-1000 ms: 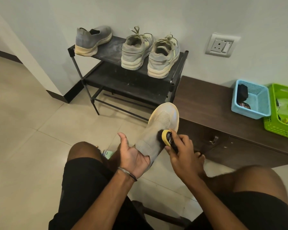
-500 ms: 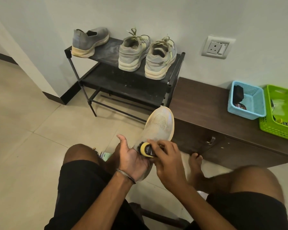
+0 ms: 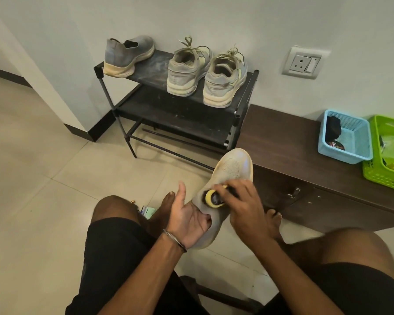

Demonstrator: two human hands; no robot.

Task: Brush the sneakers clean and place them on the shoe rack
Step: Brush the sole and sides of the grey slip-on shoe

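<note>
A grey slip-on sneaker [image 3: 231, 169] with a cream sole is held up over the floor, toe pointing away. My left hand [image 3: 187, 218] has its fingers inside the sneaker's opening and supports it. My right hand [image 3: 246, 208] grips a yellow and black brush [image 3: 212, 197] pressed on the sneaker's upper near the collar. The black shoe rack [image 3: 187, 110] stands against the wall. On its top shelf sit the matching grey slip-on sneaker [image 3: 125, 56] at the left and a laced grey pair [image 3: 206, 72] at the right.
A dark wooden low cabinet [image 3: 284, 142] runs along the wall right of the rack, carrying a blue basket [image 3: 355, 144] and a green basket [image 3: 387, 169]. A wall socket [image 3: 305, 63] sits above. My bare knees and feet are below the hands, on a tiled floor.
The brush has stroked back along the sneaker's upper from its right side toward the collar, then slightly forward again. My left hand keeps hold of the sneaker. The camera shifted a little.
</note>
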